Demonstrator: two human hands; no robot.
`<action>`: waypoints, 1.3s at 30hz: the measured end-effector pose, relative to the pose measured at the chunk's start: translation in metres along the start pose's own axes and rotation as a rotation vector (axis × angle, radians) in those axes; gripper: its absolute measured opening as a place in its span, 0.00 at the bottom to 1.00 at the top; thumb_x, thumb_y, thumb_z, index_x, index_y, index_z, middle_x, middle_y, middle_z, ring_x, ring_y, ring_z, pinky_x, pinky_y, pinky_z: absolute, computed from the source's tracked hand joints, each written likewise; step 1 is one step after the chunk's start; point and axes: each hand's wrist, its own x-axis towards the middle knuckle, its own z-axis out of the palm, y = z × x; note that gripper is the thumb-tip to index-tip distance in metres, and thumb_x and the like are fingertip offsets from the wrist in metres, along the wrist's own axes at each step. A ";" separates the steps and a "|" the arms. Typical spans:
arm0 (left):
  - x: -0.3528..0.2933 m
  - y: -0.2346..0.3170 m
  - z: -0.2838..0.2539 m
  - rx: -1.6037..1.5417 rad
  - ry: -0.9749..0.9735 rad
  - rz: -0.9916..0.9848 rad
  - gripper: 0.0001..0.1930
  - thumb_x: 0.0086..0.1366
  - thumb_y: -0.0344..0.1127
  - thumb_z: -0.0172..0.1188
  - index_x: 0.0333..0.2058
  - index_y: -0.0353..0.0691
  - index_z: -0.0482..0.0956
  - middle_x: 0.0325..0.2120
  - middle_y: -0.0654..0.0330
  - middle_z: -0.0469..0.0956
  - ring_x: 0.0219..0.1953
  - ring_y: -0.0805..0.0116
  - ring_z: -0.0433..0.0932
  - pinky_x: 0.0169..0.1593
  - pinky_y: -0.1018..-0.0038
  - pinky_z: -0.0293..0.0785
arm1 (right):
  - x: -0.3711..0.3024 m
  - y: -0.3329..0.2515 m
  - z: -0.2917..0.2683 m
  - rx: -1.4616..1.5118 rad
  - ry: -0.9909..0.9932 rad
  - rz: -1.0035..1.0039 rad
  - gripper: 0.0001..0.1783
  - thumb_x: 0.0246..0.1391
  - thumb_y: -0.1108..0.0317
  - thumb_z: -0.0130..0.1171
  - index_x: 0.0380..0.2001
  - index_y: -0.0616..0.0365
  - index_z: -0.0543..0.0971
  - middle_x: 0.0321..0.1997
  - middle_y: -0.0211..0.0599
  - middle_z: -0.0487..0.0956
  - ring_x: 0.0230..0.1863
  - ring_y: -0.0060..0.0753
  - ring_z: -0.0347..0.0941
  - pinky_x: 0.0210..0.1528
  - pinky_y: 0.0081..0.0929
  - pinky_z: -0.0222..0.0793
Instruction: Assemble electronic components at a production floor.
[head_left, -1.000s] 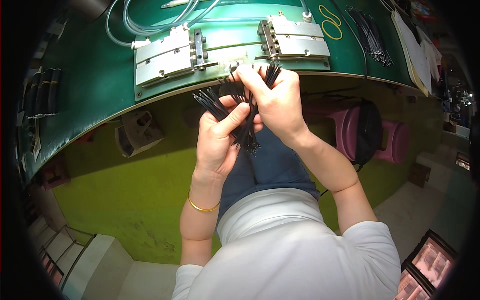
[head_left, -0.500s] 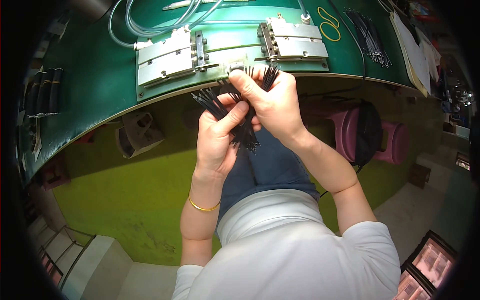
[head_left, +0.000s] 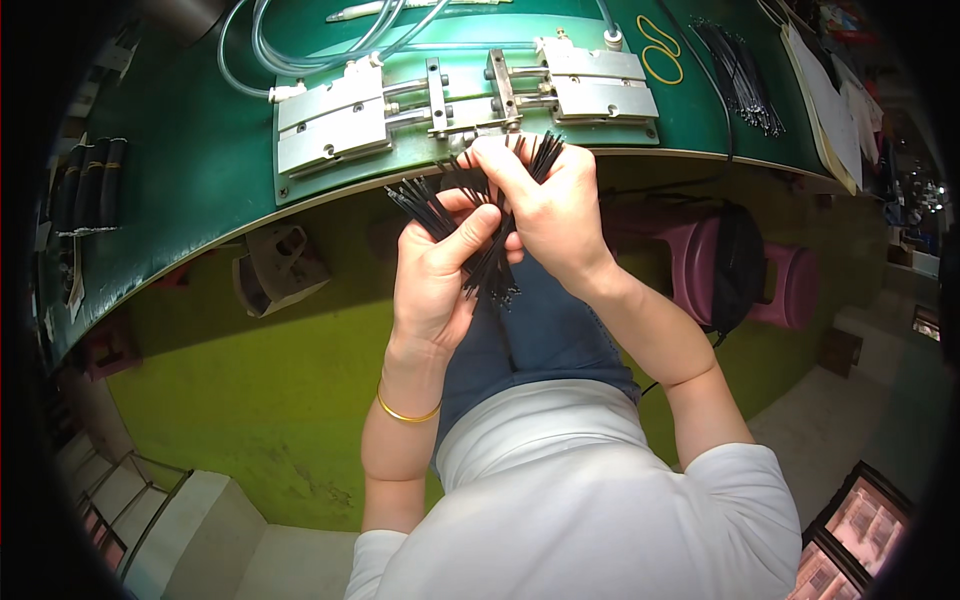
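Observation:
My left hand [head_left: 432, 270] is closed around a bundle of short black wires [head_left: 422, 207] with bare, shiny ends. The ends fan out to the upper left, and more hang below my fingers. Close beside it, my right hand [head_left: 556, 215] grips more black wires [head_left: 546, 155], with thumb and forefinger pinched at the front of a bench fixture. What lies in the pinch is hidden. Just beyond the fingertips, the fixture's left metal bar [head_left: 437, 95] and right metal bar [head_left: 500, 85] stand close together on rods extended from the left silver block [head_left: 335, 125] and right silver block [head_left: 600, 85].
Clear hoses [head_left: 300, 65] loop over the green bench [head_left: 200, 160]. Yellow rubber bands [head_left: 660, 55] and another black wire bundle [head_left: 738, 75] lie at the right; black rolled bundles [head_left: 90, 185] lie at the far left. A purple stool [head_left: 695, 260] stands under the bench's right side.
The fixture's two bars have slid inward from their blocks toward each other, baring the rods. My right thumb and forefinger have shifted slightly; my left hand has hardly moved.

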 end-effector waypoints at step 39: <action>0.005 0.001 0.002 0.063 -0.038 0.002 0.07 0.57 0.30 0.55 0.32 0.32 0.71 0.22 0.58 0.74 0.21 0.73 0.75 0.26 0.81 0.73 | 0.003 -0.004 0.000 0.061 -0.031 0.059 0.12 0.49 0.68 0.53 0.18 0.64 0.76 0.11 0.29 0.71 0.07 0.12 0.60 0.06 0.12 0.52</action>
